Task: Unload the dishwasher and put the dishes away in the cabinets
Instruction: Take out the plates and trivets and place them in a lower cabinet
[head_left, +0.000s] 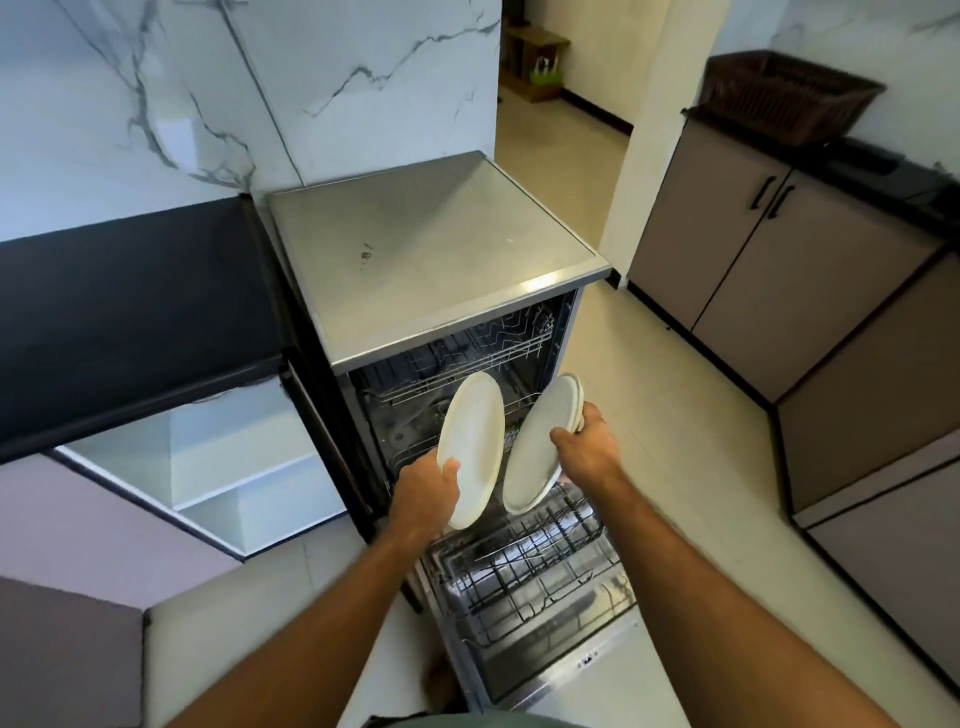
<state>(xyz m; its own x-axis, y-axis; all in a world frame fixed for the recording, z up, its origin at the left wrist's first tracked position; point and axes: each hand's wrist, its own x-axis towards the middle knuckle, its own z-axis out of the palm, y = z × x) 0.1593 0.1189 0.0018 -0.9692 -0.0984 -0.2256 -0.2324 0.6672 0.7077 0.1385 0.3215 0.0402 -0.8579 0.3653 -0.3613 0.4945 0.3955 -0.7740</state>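
Marble-patterned wall panels back a kitchen corner where the dishwasher (441, 260) stands with its door dropped open and its lower rack (530, 566) drawn out over the door.

Left plate (475, 441), white and round, is held on edge above the inner end of the lower rack. The left hand (428, 488) grips its lower left rim, thumb laid across the near face; the fingers are behind the plate and hidden.

Right plate (537, 452), pale grey-white, also stands on edge, tilted, just beside the left plate without clear contact. A second rim shows behind its upper edge; whether this is another plate cannot be confirmed. The right hand (584, 441) holds its right rim, thumb on the near face, fingers curled round the back edge and mostly out of sight.

Both forearms extend forward from the bottom of the frame. Upper rack (467, 364) sits inside the cavity, contents indistinct.

Beyond the right-hand fingers stand brown cabinets (769, 260) carrying a dark basket (789, 96).
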